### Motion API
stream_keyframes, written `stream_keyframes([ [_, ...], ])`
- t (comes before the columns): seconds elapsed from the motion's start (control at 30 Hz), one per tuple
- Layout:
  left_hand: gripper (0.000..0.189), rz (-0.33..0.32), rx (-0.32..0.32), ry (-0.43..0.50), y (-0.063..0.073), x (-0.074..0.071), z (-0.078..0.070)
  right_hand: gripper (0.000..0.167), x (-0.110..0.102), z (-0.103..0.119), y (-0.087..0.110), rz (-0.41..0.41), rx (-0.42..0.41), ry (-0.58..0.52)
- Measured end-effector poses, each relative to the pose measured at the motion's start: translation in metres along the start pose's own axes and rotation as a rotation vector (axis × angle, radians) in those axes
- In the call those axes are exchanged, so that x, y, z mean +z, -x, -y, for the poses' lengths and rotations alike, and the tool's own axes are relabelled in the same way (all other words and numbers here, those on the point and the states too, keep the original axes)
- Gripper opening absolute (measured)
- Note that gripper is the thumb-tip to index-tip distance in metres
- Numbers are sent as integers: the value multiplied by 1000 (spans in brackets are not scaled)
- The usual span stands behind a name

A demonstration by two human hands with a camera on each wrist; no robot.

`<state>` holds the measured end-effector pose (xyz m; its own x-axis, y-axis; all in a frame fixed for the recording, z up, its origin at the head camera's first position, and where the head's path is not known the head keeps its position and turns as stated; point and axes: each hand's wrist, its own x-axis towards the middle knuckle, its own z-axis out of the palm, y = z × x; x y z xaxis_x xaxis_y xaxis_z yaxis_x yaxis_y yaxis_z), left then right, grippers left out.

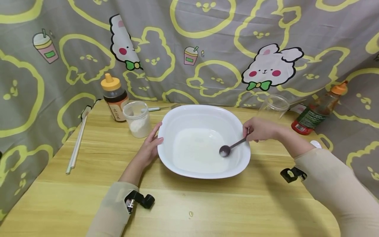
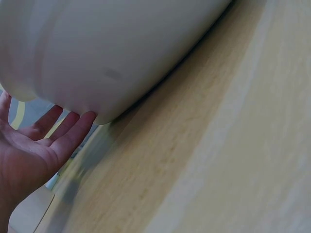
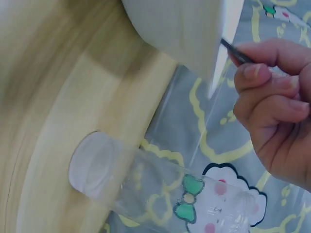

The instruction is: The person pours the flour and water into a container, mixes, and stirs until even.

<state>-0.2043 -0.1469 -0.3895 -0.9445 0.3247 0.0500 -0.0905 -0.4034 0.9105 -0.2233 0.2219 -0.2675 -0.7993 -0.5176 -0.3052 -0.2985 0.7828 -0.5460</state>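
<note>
A white oval basin (image 1: 204,174) stands mid-table with a shallow layer of whitish liquid (image 1: 195,148) in it. My left hand (image 1: 147,148) rests against the basin's left side, and in the left wrist view its fairly straight fingertips (image 2: 87,116) touch the outer wall near the rim. On the right, my right hand (image 1: 260,129) pinches the handle of a dark measuring spoon (image 1: 225,151) between thumb and curled fingers. The spoon's bowl is inside the basin, low over the liquid, its handle crossing the right rim. In the right wrist view only the handle's end shows.
Left of the basin stand a plastic jar of white powder (image 1: 139,126), a yellow-capped bottle (image 1: 116,110) and a fork (image 1: 161,108). White sticks (image 1: 77,144) lie far left. A clear empty jar (image 3: 160,187) and a red-based sauce bottle (image 1: 314,115) stand right. Liquid drops (image 1: 190,214) spot the front.
</note>
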Motion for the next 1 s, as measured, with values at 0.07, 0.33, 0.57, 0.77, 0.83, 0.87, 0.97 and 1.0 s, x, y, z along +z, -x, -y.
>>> stream_keyframes([
  [0.07,62,0,-3,-2,0,1,0,6,-4,-4,-6,-38,25,2],
  [0.33,62,-6,-9,1,0,2,-1,5,7,-9,-40,-176,47,-57],
  [0.57,63,-4,-6,0,1,1,-1,6,37,11,-70,-200,3,-195],
  [0.77,63,3,16,9,1,1,0,7,61,31,-80,-97,-58,-296],
  [0.83,63,11,19,12,1,1,0,8,66,35,-77,-36,-75,-309],
  [0.87,63,13,18,14,1,1,0,7,68,37,-74,-4,-81,-314],
  [0.97,63,13,16,8,1,1,0,6,69,37,-62,87,-111,-319],
  [1.0,62,12,15,5,1,1,0,6,68,37,-57,112,-122,-314],
])
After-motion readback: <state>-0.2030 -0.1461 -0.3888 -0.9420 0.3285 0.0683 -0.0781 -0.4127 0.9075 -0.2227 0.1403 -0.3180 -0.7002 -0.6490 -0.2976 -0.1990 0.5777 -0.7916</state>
